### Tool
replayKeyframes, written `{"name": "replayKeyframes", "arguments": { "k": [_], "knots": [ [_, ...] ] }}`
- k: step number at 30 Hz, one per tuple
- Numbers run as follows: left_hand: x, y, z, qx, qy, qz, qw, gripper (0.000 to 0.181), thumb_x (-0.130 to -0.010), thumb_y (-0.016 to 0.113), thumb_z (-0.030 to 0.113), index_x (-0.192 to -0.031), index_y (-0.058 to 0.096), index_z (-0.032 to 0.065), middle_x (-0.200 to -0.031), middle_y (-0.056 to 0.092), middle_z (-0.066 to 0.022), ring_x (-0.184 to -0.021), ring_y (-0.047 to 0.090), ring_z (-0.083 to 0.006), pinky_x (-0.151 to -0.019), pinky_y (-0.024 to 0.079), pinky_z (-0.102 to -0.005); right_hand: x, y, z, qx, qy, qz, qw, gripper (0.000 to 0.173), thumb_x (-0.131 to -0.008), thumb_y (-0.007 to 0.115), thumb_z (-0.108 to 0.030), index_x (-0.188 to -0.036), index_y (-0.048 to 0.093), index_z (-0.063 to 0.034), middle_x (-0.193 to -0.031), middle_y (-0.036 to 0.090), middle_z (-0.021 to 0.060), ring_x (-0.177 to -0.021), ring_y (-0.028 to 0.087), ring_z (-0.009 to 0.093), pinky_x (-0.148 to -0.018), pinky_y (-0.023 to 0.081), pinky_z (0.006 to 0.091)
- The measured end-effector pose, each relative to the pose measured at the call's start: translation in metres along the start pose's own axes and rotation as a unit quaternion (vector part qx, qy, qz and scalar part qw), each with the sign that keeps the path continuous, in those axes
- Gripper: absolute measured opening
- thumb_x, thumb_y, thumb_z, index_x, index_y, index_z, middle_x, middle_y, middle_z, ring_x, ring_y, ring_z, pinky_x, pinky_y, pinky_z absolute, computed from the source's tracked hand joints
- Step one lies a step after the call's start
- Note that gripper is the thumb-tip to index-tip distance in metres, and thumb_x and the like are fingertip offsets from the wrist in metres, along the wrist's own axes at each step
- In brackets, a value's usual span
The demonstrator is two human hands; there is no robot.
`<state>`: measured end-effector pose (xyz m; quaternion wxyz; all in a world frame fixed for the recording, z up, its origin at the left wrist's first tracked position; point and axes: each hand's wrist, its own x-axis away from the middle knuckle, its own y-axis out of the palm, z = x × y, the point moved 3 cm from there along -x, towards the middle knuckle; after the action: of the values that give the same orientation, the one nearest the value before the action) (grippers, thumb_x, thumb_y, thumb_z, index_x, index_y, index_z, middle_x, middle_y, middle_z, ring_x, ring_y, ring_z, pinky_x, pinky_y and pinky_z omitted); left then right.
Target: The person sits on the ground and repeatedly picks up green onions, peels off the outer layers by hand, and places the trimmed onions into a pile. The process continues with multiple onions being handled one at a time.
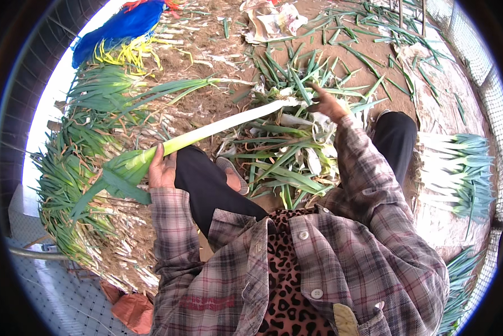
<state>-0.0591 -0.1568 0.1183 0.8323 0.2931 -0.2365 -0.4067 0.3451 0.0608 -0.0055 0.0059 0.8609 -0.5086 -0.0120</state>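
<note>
My left hand (pixel 163 168) is closed around a large Welsh onion (pixel 230 124), gripping it where the pale stalk turns to green leaves. The white shank slants up to the right, and its leaf tops hang down to the left. Beyond its root end is my right hand (pixel 329 105), slightly blurred, with forefinger and thumb apart and nothing visible between them. Beneath that hand and the shank lies a heap of stripped leaves and pale skins (pixel 293 147). A long untrimmed onion (pixel 188 87) with a thin root end lies farther off to the left.
Untrimmed onions (pixel 83 168) are piled along my left. A blue sheet with yellow strips (pixel 121 31) lies at the far left. On my right, cleaned onions (pixel 453 176) lie in a row on a pale ground sheet (pixel 440 96), beside a mesh fence (pixel 478 63). Loose leaves (pixel 364 59) litter the soil ahead.
</note>
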Motion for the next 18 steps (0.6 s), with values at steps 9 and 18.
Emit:
{"name": "replayKeyframes", "arguments": {
  "k": [9, 18],
  "knots": [
    [0.020, 0.012, -0.044, 0.079, -0.130, 0.017, 0.988, 0.020, -0.074, 0.056, -0.001, -0.094, 0.051, 0.0002, -0.103, 0.053, -0.0125, -0.101, 0.047, -0.0229, -0.091, 0.036, -0.0396, 0.013, 0.050, -0.009, -0.215, -0.002, 0.067, 0.974, 0.036, -0.077, 0.057, -0.012, -0.107, 0.045, 0.0039, -0.080, 0.058, 0.0089, -0.058, 0.056, 0.013, -0.055, 0.049, 0.0224],
    [0.029, 0.011, -0.075, 0.116, -0.203, 0.084, 0.969, 0.026, -0.075, 0.057, 0.003, -0.099, 0.049, -0.0004, -0.111, 0.047, -0.0111, -0.108, 0.041, -0.0238, -0.097, 0.028, -0.0409, 0.006, 0.020, 0.023, 0.108, -0.138, 0.307, 0.936, 0.021, -0.075, 0.055, -0.017, -0.071, 0.058, 0.0034, -0.052, 0.052, 0.0132, -0.043, 0.043, 0.017, -0.043, 0.036, 0.0304]
  ]
}}
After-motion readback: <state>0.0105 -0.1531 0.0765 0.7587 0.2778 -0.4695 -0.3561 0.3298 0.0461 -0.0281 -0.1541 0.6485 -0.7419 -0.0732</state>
